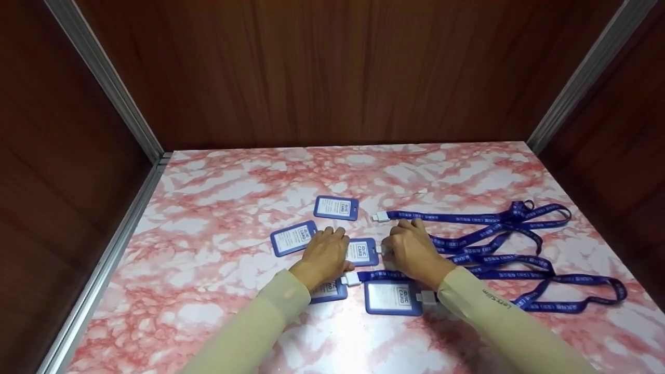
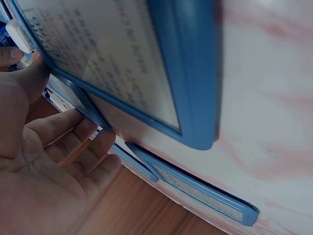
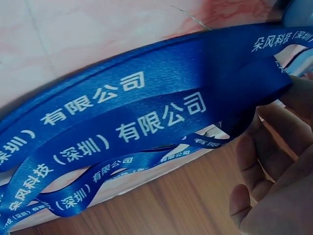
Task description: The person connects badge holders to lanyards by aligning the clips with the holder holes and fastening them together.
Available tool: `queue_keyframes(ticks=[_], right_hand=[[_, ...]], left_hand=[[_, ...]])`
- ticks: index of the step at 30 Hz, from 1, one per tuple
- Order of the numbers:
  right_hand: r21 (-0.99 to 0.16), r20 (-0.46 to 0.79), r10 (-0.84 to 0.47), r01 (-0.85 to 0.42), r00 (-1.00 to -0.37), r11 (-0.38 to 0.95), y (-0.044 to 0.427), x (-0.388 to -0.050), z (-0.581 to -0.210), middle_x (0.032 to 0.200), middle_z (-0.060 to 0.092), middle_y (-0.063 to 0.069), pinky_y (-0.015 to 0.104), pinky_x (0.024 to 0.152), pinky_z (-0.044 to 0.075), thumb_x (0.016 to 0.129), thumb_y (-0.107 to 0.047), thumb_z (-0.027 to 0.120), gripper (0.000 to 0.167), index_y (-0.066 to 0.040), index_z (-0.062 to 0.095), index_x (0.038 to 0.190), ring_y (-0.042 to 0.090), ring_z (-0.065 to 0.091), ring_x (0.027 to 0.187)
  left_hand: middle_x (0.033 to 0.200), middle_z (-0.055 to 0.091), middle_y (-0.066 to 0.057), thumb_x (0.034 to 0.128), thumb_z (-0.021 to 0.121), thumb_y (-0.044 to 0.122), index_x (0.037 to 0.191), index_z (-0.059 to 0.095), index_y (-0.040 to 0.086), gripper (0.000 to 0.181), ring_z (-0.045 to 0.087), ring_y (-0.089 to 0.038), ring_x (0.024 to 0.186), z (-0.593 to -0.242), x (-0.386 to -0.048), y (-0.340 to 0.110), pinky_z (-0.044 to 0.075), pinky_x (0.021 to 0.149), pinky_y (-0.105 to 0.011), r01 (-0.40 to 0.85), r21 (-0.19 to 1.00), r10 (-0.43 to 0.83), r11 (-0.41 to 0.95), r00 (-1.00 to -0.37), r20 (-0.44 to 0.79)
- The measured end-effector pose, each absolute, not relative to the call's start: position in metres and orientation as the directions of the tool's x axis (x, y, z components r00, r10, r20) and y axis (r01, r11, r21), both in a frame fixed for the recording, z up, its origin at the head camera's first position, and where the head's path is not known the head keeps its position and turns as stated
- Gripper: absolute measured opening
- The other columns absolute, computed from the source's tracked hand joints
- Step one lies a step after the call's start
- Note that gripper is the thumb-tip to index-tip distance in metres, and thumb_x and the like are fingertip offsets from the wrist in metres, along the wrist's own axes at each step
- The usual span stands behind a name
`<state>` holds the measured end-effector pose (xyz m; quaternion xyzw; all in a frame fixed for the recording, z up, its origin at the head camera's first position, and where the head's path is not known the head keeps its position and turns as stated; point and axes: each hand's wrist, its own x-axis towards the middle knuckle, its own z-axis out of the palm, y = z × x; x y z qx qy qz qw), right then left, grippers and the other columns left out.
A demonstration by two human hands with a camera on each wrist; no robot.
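Marbled red-and-white tabletop [image 1: 223,208] spreads before wood-grain walls [image 1: 332,72], and near its middle the left hand [image 1: 324,254] grips a blue card holder [image 1: 363,252] between thumb and fingers while the right hand [image 1: 415,254] pinches a blue lanyard [image 1: 460,242] by its white clip [image 1: 382,250] at the holder's right edge, with other holders [image 1: 336,208] lying around.

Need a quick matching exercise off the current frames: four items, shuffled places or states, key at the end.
Column 1
1. Left hand
2. Farthest card holder
3. Right hand
4. Lanyards

Column 2
A. Lying on the tabletop, no hand on it
B. Blue straps with white lettering
C. Over the left part of the middle card holder
D. At a white clip by the middle card holder's right end

Pairs: 1-C, 2-A, 3-D, 4-B
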<state>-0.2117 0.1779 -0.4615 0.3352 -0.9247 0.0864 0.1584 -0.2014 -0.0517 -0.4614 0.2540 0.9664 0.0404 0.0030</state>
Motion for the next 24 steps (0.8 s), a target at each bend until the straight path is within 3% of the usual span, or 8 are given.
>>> queue_keyframes(ticks=[13,24], right_hand=[[-0.077,0.387,-0.595,-0.667,-0.705,0.741,0.1761,-0.2130,-0.4653,0.064,0.054,-0.004,0.047,0.073,0.034,0.063,-0.005,0.075,0.019,-0.019,0.064,0.061,0.025,0.050,0.075],[-0.101,0.397,-0.595,-0.677,-0.699,0.729,0.1766,-0.2134,-0.4668,0.066,0.055,-0.004,0.046,0.075,0.034,0.063,-0.002,0.073,0.018,-0.018,0.067,0.064,0.024,0.049,0.075]], left_hand=[[0.110,0.060,-0.005,0.0879,0.079,0.046,0.114,0.070,0.004,0.050,0.057,-0.027,0.102,-0.4610,-0.1996,-0.0500,0.050,0.092,-0.042,0.492,0.056,0.491,0.869,-0.870,0.029],[0.114,0.060,-0.006,0.0880,0.079,0.044,0.118,0.069,0.003,0.052,0.057,-0.028,0.105,-0.4629,-0.2007,-0.0487,0.050,0.096,-0.044,0.483,0.074,0.483,0.873,-0.876,0.020]])
